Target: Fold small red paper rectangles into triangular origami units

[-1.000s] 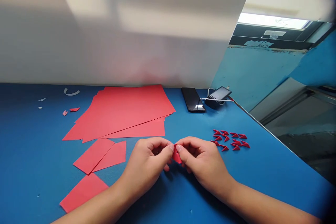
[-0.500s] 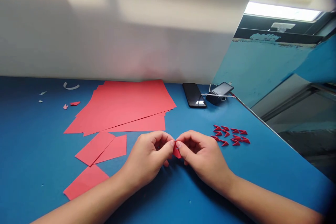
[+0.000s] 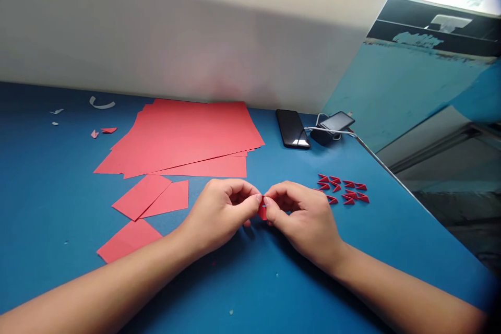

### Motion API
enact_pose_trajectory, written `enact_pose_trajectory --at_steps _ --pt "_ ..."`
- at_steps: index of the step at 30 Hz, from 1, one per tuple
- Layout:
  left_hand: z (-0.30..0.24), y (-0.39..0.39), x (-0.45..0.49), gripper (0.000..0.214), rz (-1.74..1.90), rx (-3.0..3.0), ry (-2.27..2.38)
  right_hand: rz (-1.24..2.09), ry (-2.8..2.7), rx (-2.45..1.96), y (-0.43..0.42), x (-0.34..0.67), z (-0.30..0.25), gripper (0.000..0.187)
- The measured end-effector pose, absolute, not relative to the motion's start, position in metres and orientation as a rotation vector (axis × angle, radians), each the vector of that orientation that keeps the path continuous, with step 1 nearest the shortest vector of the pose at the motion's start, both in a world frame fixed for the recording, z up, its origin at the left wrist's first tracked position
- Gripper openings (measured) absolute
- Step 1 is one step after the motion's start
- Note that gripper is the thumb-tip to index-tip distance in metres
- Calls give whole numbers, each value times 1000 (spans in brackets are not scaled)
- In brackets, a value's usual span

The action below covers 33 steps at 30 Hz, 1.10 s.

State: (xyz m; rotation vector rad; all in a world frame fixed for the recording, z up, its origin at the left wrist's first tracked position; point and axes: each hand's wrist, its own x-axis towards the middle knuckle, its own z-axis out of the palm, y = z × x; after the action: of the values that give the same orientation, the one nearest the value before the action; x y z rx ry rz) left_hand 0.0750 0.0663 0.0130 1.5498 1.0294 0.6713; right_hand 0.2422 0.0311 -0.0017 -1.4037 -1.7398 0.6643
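Both my hands meet over the blue table (image 3: 352,250), pinching one small folded piece of red paper (image 3: 262,212) between their fingertips. My left hand (image 3: 219,216) is closed on its left side, my right hand (image 3: 303,219) is closed on its right side. Most of the piece is hidden by my fingers. Just right of my right hand lie several small folded red paper triangles (image 3: 344,190) in a loose cluster.
A stack of large red sheets (image 3: 183,135) lies behind my hands, with three smaller red cut pieces (image 3: 151,198) to the left. A black phone (image 3: 291,129) and a cabled device (image 3: 332,125) sit at the back, below a white board (image 3: 195,31). Paper scraps (image 3: 102,130) lie far left.
The view has tilted down a little, so everything sits higher in the frame. My hands keep pinching the red piece, with the fingertips pressed closer together.
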Motion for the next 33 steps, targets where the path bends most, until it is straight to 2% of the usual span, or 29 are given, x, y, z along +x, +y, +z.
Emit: enact_pose_trajectory --at_steps 4,11,15,17,23,29,33 --pt "12 65 74 18 671 1589 1039 624 -1776 -1394 32 242 -2 8" --pt "10 64 72 17 678 1654 1030 135 -2090 -1119 33 249 -6 13" --pt "8 64 72 17 694 1677 1038 -17 -2288 -1051 32 256 -8 16" --pt "7 64 71 17 703 1682 1036 6 -2274 -1054 32 256 -5 17" --pt "5 65 70 17 681 1651 966 380 -2037 -1140 34 250 5 14" --pt "7 68 70 17 624 1579 939 215 -2101 -993 32 253 -1 15" --pt "7 66 69 17 633 1577 932 230 -2059 -1090 30 251 0 11"
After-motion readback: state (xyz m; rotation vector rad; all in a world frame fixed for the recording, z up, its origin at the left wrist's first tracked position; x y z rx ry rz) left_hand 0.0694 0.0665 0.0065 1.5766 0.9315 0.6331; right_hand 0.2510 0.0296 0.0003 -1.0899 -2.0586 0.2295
